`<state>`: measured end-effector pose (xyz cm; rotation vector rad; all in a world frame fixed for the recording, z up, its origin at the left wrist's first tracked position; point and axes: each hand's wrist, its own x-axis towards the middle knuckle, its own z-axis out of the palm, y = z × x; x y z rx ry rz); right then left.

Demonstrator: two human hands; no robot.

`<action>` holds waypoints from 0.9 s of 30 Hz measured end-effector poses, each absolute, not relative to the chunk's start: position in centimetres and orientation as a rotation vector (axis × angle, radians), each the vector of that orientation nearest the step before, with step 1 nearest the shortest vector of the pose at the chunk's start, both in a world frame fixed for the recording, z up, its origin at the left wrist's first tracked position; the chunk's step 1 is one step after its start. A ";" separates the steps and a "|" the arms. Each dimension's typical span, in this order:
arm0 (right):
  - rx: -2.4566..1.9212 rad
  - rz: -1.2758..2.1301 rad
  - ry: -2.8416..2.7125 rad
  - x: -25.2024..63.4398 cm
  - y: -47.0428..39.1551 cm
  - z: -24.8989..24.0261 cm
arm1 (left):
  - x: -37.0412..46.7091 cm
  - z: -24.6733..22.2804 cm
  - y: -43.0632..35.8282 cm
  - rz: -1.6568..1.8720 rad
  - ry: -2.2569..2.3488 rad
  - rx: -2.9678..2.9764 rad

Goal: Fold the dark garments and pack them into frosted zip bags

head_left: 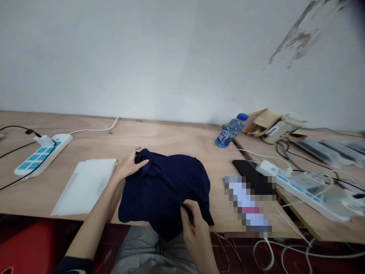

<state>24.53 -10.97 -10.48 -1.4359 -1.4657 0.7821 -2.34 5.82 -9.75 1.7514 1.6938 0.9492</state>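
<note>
A dark navy cloth (171, 179) lies bunched at the front of the wooden table, part of it hanging over the edge above my lap. My left hand (134, 164) grips its upper left corner, thumb on top and the other fingers tucked behind the fabric. Near the front edge, my right hand (195, 224) pinches a fold of the same cloth between thumb and fingers. A thin black edge shows under the cloth at the lower right; what it belongs to is hidden.
White sheets (85, 186) lie left of the cloth, with a power strip (42, 156) beyond. On the right are a blue-capped bottle (231, 131), a pixelated phone-like thing (248, 205), another power strip (302, 190), loose cables and a paper cup (285, 127). A wall stands behind.
</note>
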 end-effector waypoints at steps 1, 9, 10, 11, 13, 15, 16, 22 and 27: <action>-1.423 0.807 -1.429 25.0 -10.9 -10.2 | -2.3 -9.4 5.8 0.995 1.631 1.726; -1.337 1.276 -1.082 31.7 -7.5 -6.1 | -4.1 -5.4 -1.6 1.266 1.499 1.152; -1.321 1.352 -1.054 32.5 -6.7 -6.0 | -4.3 -5.5 -3.2 1.241 1.495 1.077; -1.309 1.412 -1.036 33.1 -5.8 -6.0 | -4.5 -5.9 -4.7 1.207 1.489 1.026; -1.320 1.452 -1.018 33.8 -4.2 -6.9 | -4.5 -7.2 -7.3 1.160 1.519 0.951; -1.366 1.358 -1.021 34.0 -3.0 -8.3 | -4.1 -8.8 -9.3 1.182 1.602 0.940; -1.386 1.258 -1.042 34.1 -2.7 -9.0 | -3.9 -9.6 -10.1 1.228 1.663 0.970; -1.372 0.680 -1.608 34.1 -6.3 -10.2 | -2.3 -11.6 -14.3 1.208 1.888 1.797; -1.448 0.651 -1.984 33.9 -9.6 -10.2 | -2.0 -10.8 -14.6 0.941 1.778 2.243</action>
